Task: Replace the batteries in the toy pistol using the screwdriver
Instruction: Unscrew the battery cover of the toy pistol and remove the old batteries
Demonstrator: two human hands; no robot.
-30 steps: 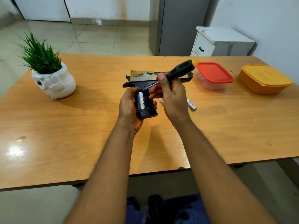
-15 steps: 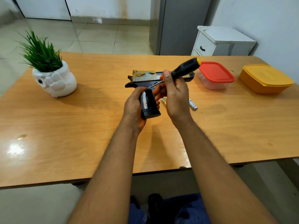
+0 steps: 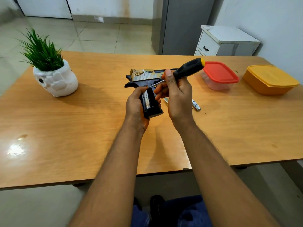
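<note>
Toy pistol [image 3: 147,77], black frame with a gold slide, is being held above the middle of the wooden table [image 3: 82,128], barrel lying toward the far right, grip pointing toward the near edge. Its grip compartment is standing open, and one battery [image 3: 147,99] is sitting lengthwise inside it, silver with printing on its side.

Left hand [image 3: 135,107] is wrapping around the left side of the grip, fingers curled behind it and thumb lying along the near face beside the seated battery.

Right hand [image 3: 177,92] is grasping the screwdriver [image 3: 188,68], thumb pointing up along the lower part of the black handle, other fingers curling round underneath. The handle, capped in yellow, is tilting up toward the far right; the thin metal shaft is running down to the left, its tip reaching the top of the open compartment, just beside the left thumb.

Loose battery [image 3: 196,105] is lying on the table right of the right hand. A pale object is lying partly hidden behind that hand; what it is cannot be told.

Clear container with red lid [image 3: 219,76] is sitting far right of the pistol. Yellow lidded container [image 3: 268,79] is sitting further right, apart from it. White plant pot [image 3: 55,81] holding green grass-like leaves is standing at the far left. White drawer cabinet [image 3: 227,40] is standing beyond the table, against the wall.
</note>
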